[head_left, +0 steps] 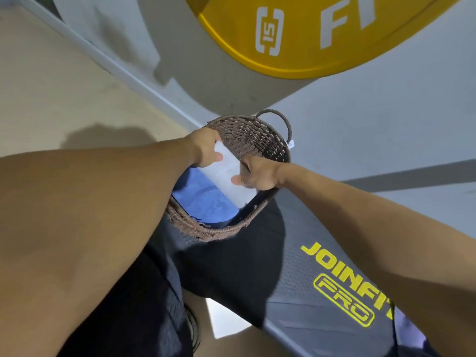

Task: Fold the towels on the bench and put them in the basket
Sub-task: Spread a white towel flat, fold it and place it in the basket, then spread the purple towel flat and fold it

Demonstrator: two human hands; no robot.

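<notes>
Grip: both hands pinch one folded white towel (226, 173), left hand (206, 148) at its far end, right hand (255, 176) at its near side, thumbs on top.
Arms: both reach forward, over the basket (260, 140).
Tabletop: dark padded bench (304, 274) with yellow lettering; basket sits on its end.
Basket: one blue towel (201, 197) lies inside, under the white one.
Room: grey wall, one yellow weight plate (296, 34).
</notes>
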